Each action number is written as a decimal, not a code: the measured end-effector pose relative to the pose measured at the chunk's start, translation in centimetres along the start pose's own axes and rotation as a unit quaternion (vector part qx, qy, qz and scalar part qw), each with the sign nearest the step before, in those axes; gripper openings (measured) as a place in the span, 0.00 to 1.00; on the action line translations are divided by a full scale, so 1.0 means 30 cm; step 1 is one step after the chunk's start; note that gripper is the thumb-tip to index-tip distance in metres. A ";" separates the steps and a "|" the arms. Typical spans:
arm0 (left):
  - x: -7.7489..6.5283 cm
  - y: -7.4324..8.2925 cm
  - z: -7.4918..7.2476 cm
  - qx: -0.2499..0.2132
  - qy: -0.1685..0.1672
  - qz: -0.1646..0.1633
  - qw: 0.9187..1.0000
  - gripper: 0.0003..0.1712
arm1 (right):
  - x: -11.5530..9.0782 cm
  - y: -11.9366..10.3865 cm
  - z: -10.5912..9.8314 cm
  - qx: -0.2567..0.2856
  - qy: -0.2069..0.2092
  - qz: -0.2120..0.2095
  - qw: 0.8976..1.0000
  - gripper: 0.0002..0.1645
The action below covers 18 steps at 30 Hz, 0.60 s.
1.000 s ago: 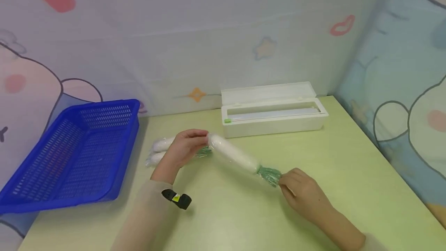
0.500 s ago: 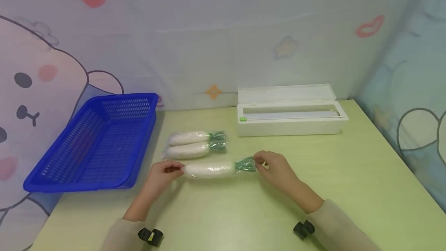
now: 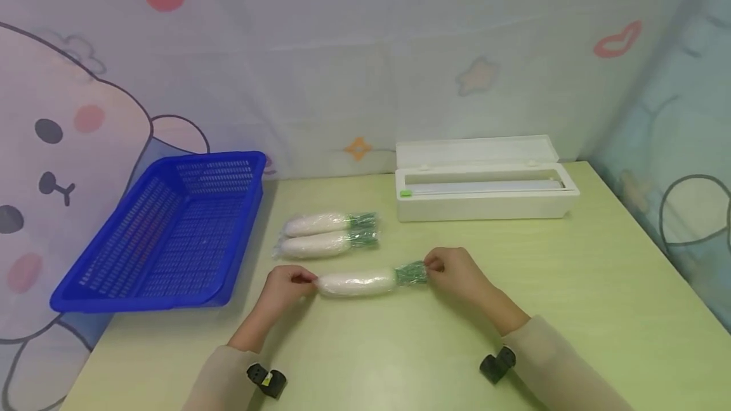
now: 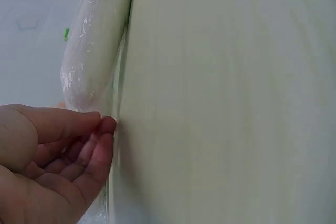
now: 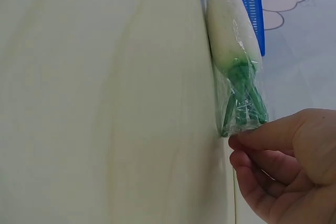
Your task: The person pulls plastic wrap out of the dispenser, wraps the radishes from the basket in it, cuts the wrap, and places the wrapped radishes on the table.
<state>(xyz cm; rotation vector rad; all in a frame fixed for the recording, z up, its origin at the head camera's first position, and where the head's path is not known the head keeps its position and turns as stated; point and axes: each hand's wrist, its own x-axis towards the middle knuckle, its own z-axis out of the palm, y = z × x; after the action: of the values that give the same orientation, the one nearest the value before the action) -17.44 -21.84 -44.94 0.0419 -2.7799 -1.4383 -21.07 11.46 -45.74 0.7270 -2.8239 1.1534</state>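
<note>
A white radish [image 3: 356, 283] with green tops, wrapped in clear film, lies level across the middle of the table between both hands. At its white end, my left hand [image 3: 287, 287] pinches the film between thumb and fingertips; the left wrist view shows the wrapped radish [image 4: 97, 40] just beyond those fingers. My right hand [image 3: 457, 273] pinches the film past the green tops, and in the right wrist view the green stalks [image 5: 242, 100] sit right at the thumb. Behind lie two more wrapped radishes [image 3: 316, 245], side by side, their tops also to the right.
A blue plastic basket [image 3: 240, 259] stands on the left of the pale green-yellow table [image 3: 365, 360]. At the back right is a long white cling film dispenser [image 3: 485, 209] with its lid up and a green slider at its left end. A patterned cloth hangs behind.
The radish has come from a tilted position, higher up, to lie level in front of the other two. Both hands moved with it, keeping hold of its ends. The head view has shifted.
</note>
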 end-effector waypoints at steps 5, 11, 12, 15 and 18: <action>0.001 -0.006 0.001 0.040 0.003 -0.002 0.999 0.03 | 0.008 0.007 0.013 0.003 -0.006 0.006 1.000 0.07; 0.000 -0.011 -0.011 0.060 -0.015 0.020 0.998 0.10 | 0.012 0.009 0.013 0.005 -0.008 -0.003 1.000 0.07; -0.003 -0.009 -0.016 0.061 -0.022 0.024 0.998 0.12 | 0.011 0.010 0.010 0.003 -0.010 -0.007 1.000 0.07; -0.016 -0.003 -0.030 0.072 -0.040 0.031 0.996 0.19 | 0.005 0.009 0.001 0.007 -0.025 -0.011 1.000 0.10; -0.036 0.008 -0.049 0.096 -0.052 0.033 0.993 0.21 | -0.001 0.012 -0.006 0.007 -0.050 -0.020 0.999 0.14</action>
<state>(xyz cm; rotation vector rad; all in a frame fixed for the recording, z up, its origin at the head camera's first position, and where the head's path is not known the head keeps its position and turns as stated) -16.33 -22.87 -43.89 -0.1245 -2.9634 -1.1884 -21.23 11.81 -45.85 0.8627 -2.8693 1.1625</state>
